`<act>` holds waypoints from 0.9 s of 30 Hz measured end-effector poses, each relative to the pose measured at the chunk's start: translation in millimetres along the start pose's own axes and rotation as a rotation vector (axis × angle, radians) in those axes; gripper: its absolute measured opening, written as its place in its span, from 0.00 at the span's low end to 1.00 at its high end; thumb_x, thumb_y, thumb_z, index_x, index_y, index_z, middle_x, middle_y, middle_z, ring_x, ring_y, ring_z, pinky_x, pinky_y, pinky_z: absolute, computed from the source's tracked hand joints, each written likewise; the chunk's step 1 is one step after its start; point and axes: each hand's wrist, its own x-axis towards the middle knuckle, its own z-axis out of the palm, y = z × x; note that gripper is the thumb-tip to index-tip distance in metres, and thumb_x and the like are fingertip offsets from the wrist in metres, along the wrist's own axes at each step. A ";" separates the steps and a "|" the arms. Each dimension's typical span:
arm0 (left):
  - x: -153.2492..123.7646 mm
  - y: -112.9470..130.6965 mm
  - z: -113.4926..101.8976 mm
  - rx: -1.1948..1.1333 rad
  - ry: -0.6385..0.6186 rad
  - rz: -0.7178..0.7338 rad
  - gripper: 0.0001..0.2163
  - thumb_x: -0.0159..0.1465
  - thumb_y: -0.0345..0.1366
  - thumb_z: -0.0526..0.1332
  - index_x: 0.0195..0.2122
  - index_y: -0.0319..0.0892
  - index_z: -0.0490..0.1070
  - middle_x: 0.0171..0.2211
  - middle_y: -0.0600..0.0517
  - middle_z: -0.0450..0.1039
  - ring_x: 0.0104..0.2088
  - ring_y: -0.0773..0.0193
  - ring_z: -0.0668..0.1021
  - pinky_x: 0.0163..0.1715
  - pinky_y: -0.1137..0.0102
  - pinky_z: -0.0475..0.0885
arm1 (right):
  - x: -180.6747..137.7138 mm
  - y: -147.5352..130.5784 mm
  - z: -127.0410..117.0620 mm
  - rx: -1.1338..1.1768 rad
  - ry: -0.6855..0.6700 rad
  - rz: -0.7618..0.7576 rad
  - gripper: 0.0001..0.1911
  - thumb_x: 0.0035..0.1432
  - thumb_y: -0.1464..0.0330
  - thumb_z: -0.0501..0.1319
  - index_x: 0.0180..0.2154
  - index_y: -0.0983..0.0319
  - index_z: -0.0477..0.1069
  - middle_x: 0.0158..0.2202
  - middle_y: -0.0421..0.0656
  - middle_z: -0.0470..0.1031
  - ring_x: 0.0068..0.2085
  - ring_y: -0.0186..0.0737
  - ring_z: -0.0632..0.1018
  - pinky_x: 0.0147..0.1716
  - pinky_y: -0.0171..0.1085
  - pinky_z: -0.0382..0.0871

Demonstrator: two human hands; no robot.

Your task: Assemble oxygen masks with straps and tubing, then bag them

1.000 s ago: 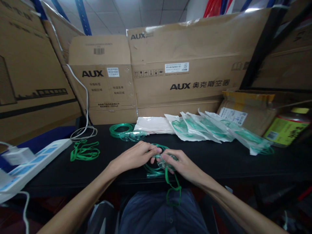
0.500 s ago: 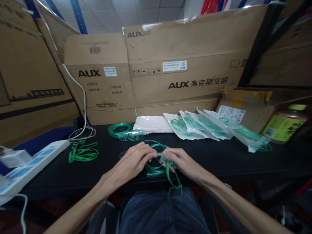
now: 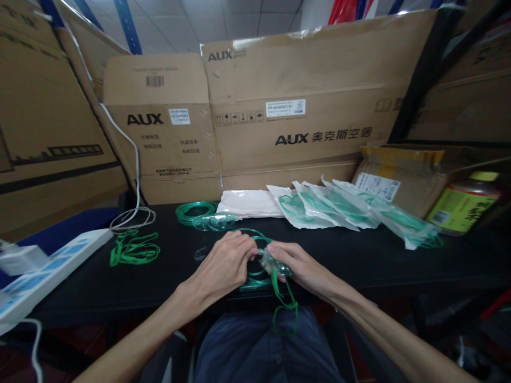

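My right hand (image 3: 293,258) is closed on a clear greenish oxygen mask (image 3: 275,263). A green elastic strap (image 3: 286,306) hangs from the mask over the table's front edge. Just left of it, my left hand (image 3: 233,258) pinches the end of the green tubing at the mask's connector; the fingers partly hide the joint. The rest of that green tubing (image 3: 257,232) lies coiled on the black table behind and under my hands. Beyond my left hand rests another coil of green tubing (image 3: 191,213) with clear masks (image 3: 215,221) beside it.
Green straps (image 3: 136,249) and a white power strip (image 3: 59,271) lie at the left. Toward the back are white pouches (image 3: 251,203) and several bagged masks (image 3: 335,205). An open carton (image 3: 403,165) and a yellow-labelled bottle (image 3: 459,207) stand right. Cardboard (image 3: 311,74) walls the back.
My left hand has turned slightly, its fingers curling in more tightly by the connector. My right hand stays nearly in place with the mask.
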 end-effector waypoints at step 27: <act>-7.5 14.0 -24.0 -0.179 -0.437 -0.203 0.16 0.61 0.50 0.67 0.40 0.44 0.72 0.41 0.52 0.74 0.44 0.55 0.77 0.47 0.66 0.67 | 15.2 -8.1 -15.5 -0.046 0.354 0.043 0.29 0.39 0.56 0.77 0.37 0.59 0.65 0.26 0.32 0.70 0.25 0.33 0.70 0.25 0.32 0.61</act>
